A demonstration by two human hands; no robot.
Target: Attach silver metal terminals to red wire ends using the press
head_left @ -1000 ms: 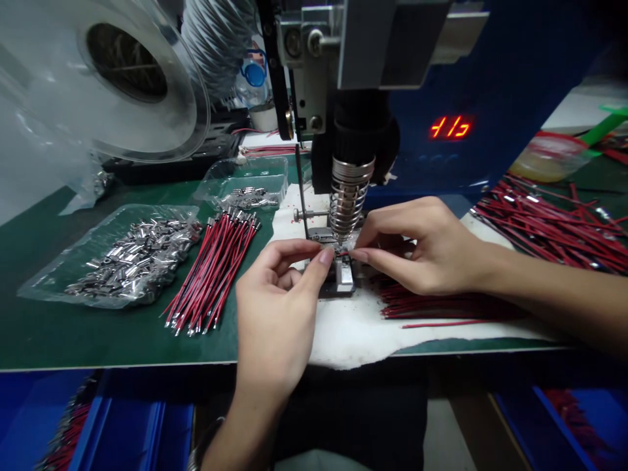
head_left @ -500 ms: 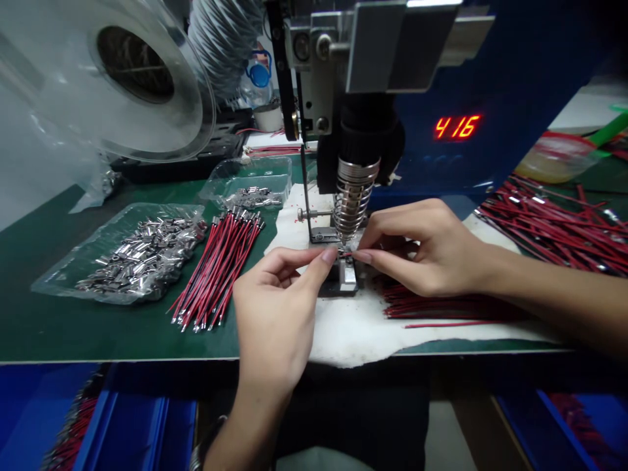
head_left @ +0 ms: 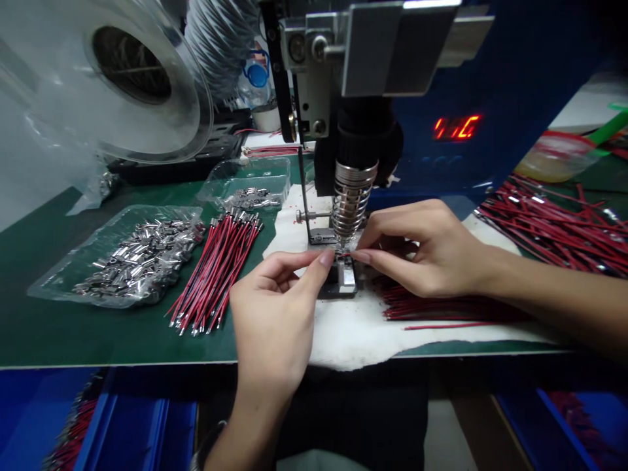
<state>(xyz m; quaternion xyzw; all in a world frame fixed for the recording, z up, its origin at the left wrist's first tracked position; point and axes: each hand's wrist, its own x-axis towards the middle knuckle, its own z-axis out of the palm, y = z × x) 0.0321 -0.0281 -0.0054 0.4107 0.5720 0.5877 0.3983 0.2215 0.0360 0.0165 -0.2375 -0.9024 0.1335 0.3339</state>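
Note:
Both hands meet under the spring-loaded head (head_left: 354,199) of a bench machine. My left hand (head_left: 279,307) is closed in a pinch, thumb against forefinger, just left of the machine's tip; what lies between those fingertips is too small to make out. From the other side, my right hand (head_left: 424,252) pinches the end of a short red wire (head_left: 345,254), which shows between the two hands. Right below them sits a small metal block (head_left: 347,278) on the machine's base. Red and black wires (head_left: 441,306) lie under my right hand on white paper (head_left: 353,333).
At left, a clear plastic tray (head_left: 59,281) holds small silver metal parts, beside a bundle of red and black wires (head_left: 216,268). Behind stands a smaller clear tray (head_left: 209,190). More wires (head_left: 564,222) are heaped right of the blue machine housing (head_left: 422,163). Blue bins (head_left: 132,425) sit below the table edge.
Both hands keep nearly the same pinch at the machine's tip. The view has shifted very slightly, and the red display digits now appear only partly lit.

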